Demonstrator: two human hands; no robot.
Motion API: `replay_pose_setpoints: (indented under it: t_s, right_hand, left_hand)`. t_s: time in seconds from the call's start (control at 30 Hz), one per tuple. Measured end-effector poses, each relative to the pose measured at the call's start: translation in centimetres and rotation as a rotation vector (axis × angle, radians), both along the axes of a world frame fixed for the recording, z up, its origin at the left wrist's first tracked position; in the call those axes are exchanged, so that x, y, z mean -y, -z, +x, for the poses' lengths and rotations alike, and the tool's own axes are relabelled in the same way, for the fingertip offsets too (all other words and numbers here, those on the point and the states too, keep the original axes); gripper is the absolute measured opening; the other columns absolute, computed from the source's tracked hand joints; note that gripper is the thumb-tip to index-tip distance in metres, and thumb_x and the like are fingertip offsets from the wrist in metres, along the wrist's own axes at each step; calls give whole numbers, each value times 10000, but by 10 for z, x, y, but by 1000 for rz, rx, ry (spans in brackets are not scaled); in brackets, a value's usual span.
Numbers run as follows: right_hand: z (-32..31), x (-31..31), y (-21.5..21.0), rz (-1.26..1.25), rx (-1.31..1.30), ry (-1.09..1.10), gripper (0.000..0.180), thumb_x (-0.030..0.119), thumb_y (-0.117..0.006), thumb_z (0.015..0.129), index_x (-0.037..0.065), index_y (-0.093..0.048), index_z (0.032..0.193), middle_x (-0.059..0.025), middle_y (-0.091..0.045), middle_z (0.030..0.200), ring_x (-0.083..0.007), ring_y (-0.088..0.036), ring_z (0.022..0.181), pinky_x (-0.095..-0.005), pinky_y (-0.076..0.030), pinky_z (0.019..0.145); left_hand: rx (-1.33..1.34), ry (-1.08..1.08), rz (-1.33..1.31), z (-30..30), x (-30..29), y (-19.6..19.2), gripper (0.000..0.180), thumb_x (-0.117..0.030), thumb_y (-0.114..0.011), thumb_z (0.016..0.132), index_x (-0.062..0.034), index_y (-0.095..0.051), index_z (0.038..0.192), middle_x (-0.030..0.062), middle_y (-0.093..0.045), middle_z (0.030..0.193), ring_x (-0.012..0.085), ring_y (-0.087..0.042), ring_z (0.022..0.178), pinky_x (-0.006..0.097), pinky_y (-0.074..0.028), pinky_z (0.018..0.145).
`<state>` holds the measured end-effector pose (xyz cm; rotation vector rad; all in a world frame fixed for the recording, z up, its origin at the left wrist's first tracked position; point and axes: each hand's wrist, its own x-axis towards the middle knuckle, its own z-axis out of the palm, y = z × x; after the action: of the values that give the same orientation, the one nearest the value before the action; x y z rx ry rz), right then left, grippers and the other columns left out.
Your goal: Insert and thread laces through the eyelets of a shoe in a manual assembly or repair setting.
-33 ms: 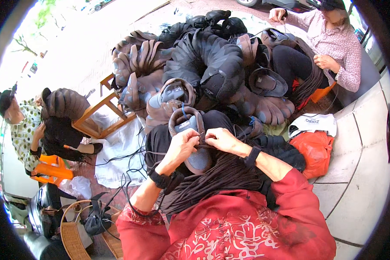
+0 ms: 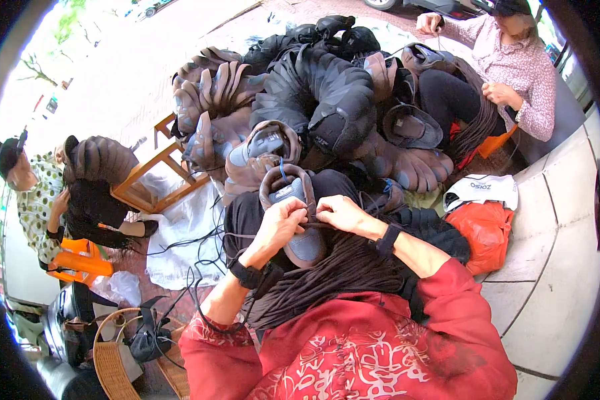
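Observation:
A brown and grey shoe upper (image 2: pixel 304 248) rests on my lap, its padded collar away from me and a blue tie through the collar. At the middle of its front, my left hand (image 2: pixel 281 225) pinches a dark shoelace, thumb against fingertips. Close beside it on the right, my right hand (image 2: pixel 345 216) is closed the same way on the lace. The fingers cover the exact spot where the lace meets the shoe. Across my thighs, below both hands, lies a thick bundle of dark brown shoelaces (image 2: pixel 340 270).
Stacked shoe uppers (image 2: pixel 313 93), black and brown, heap up beyond my knees. A wooden stool (image 2: pixel 143 187) stands left, near a seated person in a dotted top. Another person at the upper right handles a lace. An orange-red bag (image 2: pixel 480 233) sits right; a wicker chair (image 2: pixel 110 363) lower left.

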<state>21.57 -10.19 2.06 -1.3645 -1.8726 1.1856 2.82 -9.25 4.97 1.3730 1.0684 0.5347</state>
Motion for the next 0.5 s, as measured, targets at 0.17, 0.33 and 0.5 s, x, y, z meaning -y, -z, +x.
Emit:
replay_pose_setpoints:
  t_s: [0.17, 0.33, 0.5]
  right_hand:
    - [-3, -6, 1, -29, -20, -27, 127, 111, -560, 785, -12, -580, 804, -58, -574, 630, -114, -521, 551, -264, -416, 499]
    - [-2, -8, -23, -541, -89, 43, 162, 163, -617, 736, 19, -606, 809, -110, -618, 746, -212, -597, 718, -329, -466, 649]
    - [-25, -4, -33, 605, 100, -134, 191, 142, -614, 728, 36, -574, 882, -121, -577, 845, -277, -544, 805, -367, -439, 741]
  left_hand:
    - [288, -62, -142, 0, 0, 11, 107, -95, -498, 873, -14, -566, 895, 24, -590, 823, 104, -583, 742, 219, -487, 602]
    - [119, -191, -96, -19, 4, -11, 172, -86, -534, 857, 11, -579, 992, 88, -619, 812, 118, -596, 628, 217, -473, 500]
    - [123, -468, 66, -57, 22, 11, 148, -69, -594, 795, 10, -622, 919, 56, -625, 715, 90, -559, 563, 192, -425, 452]
